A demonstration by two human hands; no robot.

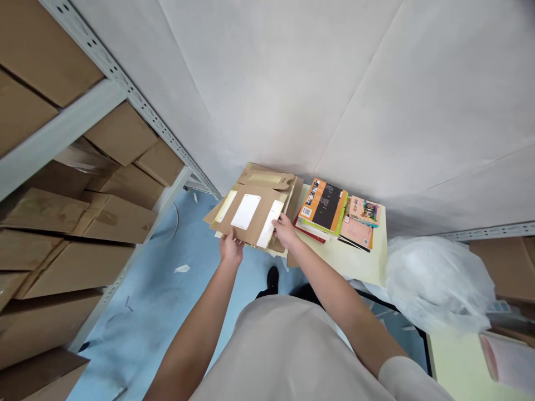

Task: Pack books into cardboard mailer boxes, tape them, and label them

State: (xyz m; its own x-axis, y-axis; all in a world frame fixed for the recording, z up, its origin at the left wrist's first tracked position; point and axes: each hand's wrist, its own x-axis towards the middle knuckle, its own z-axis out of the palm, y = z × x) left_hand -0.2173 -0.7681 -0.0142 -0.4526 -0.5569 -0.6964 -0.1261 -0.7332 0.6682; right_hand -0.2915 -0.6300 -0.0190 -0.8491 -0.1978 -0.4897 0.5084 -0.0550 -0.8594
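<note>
The metal shelving (125, 89) left of the pale yellow table (355, 259) holds flattened brown cartons (62, 223) on every visible level, stacked and leaning; nothing shows inside them. Right of the table lies a clear plastic bag (434, 281), crumpled; its contents cannot be made out. On the table's right half sits a stack of books (324, 209), the topmost with an orange and black cover, and just beside it to the right a smaller group of thin booklets (361, 223).

At the table's left end, overhanging the edge above the blue floor (167, 301), rests a pile of flat cardboard mailers (267, 181). The top mailer (246, 214) is raised off the pile, tilted, with white adhesive strips and a white panel facing up.

The left hand (231, 248) grips the near lower edge of that mailer, fingers curled beneath and thumb on top, mostly closed. The right hand (286, 231) pinches its right edge beside a white strip, fingers partly closed around the cardboard. Small paper scraps (182, 269) lie on the floor left of the table.
</note>
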